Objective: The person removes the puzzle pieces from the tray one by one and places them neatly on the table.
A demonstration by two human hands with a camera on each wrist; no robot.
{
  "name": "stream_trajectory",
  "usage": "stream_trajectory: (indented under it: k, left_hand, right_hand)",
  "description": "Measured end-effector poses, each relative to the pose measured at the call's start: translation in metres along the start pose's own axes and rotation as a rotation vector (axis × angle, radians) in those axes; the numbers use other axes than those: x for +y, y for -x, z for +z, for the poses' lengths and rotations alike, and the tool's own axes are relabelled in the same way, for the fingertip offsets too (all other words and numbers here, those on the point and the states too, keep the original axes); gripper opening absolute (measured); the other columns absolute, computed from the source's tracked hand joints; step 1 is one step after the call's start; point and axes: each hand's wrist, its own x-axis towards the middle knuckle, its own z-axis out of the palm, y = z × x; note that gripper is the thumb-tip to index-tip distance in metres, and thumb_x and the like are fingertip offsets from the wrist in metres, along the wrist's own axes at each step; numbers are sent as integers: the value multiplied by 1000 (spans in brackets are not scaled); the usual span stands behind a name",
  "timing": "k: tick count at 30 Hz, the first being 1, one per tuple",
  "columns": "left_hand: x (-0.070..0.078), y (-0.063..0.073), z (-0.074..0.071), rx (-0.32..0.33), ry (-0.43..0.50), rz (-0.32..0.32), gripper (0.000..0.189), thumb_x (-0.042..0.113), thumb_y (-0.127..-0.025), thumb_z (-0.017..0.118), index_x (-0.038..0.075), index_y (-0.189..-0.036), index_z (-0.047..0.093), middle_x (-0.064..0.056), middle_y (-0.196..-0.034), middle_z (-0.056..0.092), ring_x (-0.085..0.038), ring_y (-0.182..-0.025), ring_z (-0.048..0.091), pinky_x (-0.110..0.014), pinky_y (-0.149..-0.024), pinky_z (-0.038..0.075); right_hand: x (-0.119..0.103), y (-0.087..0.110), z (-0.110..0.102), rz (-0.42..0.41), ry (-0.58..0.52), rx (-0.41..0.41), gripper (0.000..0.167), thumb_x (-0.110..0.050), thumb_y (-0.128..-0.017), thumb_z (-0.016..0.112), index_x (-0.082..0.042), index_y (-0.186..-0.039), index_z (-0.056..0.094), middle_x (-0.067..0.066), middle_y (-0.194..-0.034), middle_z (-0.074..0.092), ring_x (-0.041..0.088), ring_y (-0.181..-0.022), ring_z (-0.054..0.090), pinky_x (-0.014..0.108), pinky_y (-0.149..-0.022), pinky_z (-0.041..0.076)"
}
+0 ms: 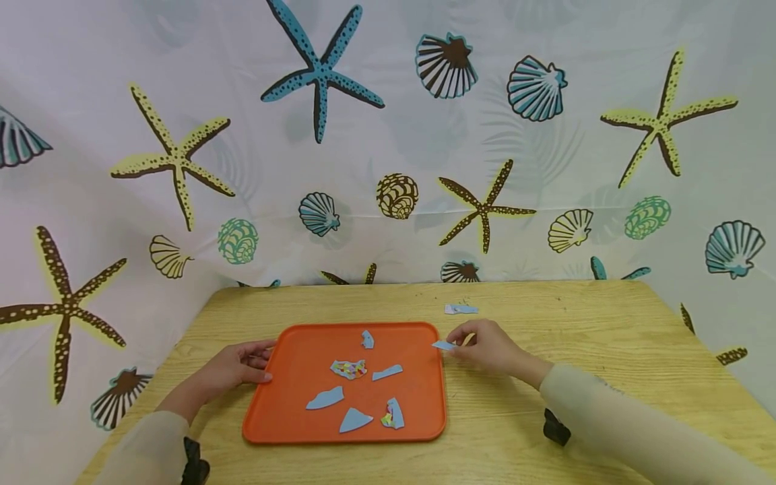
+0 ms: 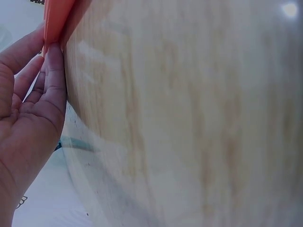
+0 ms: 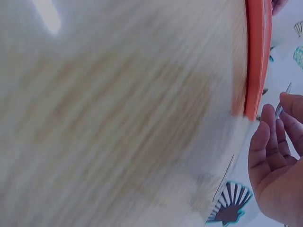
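An orange tray (image 1: 291, 424) lies on the wooden table, and my left hand (image 1: 233, 370) holds its left rim, thumb over the edge and fingers along the outside. In the left wrist view those fingers (image 2: 54, 71) meet the tray's edge (image 2: 57, 19). My right hand (image 1: 488, 347) pinches a small light-blue paper scrap (image 1: 444, 345) between thumb and fingers, over the tray's right rim. Edge-on, the scrap (image 3: 279, 109) shows thin in the right wrist view. Several torn paper pieces lie spread in the tray, among them a multicoloured one (image 1: 349, 369) and a plain blue one (image 1: 356, 419).
Behind the tray, another light-blue strip (image 1: 462, 309) lies on the table (image 1: 545, 310) with tiny crumbs beside it. A white cloth (image 1: 388, 135) printed with starfish and shells hangs at the back and both sides.
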Motion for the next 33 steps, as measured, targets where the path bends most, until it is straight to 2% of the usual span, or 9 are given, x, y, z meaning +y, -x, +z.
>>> stream_trajectory:
  k: [7,12,18,25,33]
  left_hand:
    - [1,-1,0,12,-1,-18,80,11,-84,77,-5,-148,33,-20,-130,50,-27,-106,52,-31,-82,52]
    - [2,-1,-1,7,1,-19,80,11,-84,77,-6,-148,32,-20,-130,50,-26,-105,52,-30,-82,52]
    - [2,0,-1,7,6,-18,78,9,-84,76,-7,-148,32,-20,-128,50,-26,-104,52,-30,-81,52]
    - [1,-1,2,15,-8,22,77,8,-84,76,-9,-146,33,-21,-127,50,-26,-103,52,-29,-80,52]
    - [0,0,3,24,16,15,77,6,-83,76,-9,-146,34,-21,-127,50,-25,-102,53,-29,-79,52]
  right_hand:
    - [16,-9,-20,-16,48,15,13,-7,-89,70,-2,-101,72,3,-90,62,16,-71,58,31,-66,50]
    - [24,-16,-29,6,79,21,14,-8,-90,70,-3,-103,72,3,-89,62,17,-73,58,32,-67,50]
    - [28,-24,-37,6,111,15,13,-7,-91,68,-2,-102,71,4,-90,62,19,-75,57,32,-69,49]
    - [37,-34,-43,7,138,-3,15,-7,-91,68,-2,-104,71,5,-91,62,18,-75,57,33,-70,49]
    - [42,-43,-42,39,149,-20,14,-8,-90,69,-2,-102,71,4,-88,61,18,-76,54,33,-70,46]
